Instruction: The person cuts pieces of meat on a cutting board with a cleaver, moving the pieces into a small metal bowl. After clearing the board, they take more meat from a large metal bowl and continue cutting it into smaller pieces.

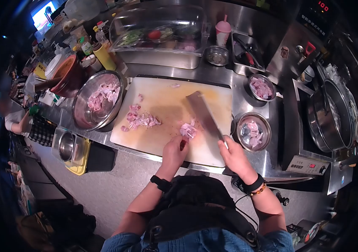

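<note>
My right hand [234,156] is closed round the handle of a broad cleaver [204,111], its blade slanting up and left over the white cutting board [170,96]. At the board's lower middle, my left hand [176,149] has its fingers closed at the lower edge of a piece of raw meat [188,129]. The blade is to the right of that piece, apart from it. More cut meat [143,119] lies in a loose pile on the board's left side, with a small scrap [174,85] near the top edge.
Metal bowls of meat stand left [80,105], right [242,138] and upper right [251,87] of the board. Behind it are a clear-lidded container [158,56] and a pink cup [223,33]. A steel pot [322,122] stands far right. Another person [17,119] is at far left.
</note>
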`<state>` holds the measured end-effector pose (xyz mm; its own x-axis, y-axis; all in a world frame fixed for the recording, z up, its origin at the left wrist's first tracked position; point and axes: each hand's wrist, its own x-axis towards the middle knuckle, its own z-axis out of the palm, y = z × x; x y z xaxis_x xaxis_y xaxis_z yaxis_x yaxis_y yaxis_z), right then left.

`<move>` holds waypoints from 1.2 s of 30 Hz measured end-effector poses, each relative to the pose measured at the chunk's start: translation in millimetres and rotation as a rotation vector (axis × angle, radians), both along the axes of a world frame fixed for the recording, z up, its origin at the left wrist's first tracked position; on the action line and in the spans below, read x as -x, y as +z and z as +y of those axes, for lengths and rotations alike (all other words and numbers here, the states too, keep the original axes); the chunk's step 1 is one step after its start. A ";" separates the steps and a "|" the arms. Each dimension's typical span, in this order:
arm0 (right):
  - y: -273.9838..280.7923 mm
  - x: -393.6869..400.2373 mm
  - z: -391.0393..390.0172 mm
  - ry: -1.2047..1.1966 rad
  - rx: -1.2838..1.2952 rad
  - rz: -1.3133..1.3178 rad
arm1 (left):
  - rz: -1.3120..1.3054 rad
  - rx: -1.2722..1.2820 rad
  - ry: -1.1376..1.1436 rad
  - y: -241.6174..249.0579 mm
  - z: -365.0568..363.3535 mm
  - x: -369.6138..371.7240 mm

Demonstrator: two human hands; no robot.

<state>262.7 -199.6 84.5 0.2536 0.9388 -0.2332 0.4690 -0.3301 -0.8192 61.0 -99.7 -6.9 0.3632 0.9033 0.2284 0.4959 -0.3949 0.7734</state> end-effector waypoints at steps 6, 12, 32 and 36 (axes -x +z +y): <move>-13.3 17.9 18.0 0.194 -0.036 -0.286 | -0.024 0.130 0.008 -2.3 -2.2 0.8; -28.0 9.2 27.6 0.126 0.121 -0.172 | -0.062 0.048 0.020 -13.4 -5.1 2.7; -21.9 26.0 0.2 0.206 0.126 -0.420 | -0.245 0.195 0.215 -21.8 27.0 29.8; -33.0 18.9 1.6 0.127 0.093 -0.341 | -0.499 0.311 0.152 -22.6 42.0 38.0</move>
<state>243.7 -198.0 51.5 0.2138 0.9467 -0.2409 0.7517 -0.3169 -0.5784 23.0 -57.6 -29.5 0.1416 0.9884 0.0552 0.0766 -0.0665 0.9948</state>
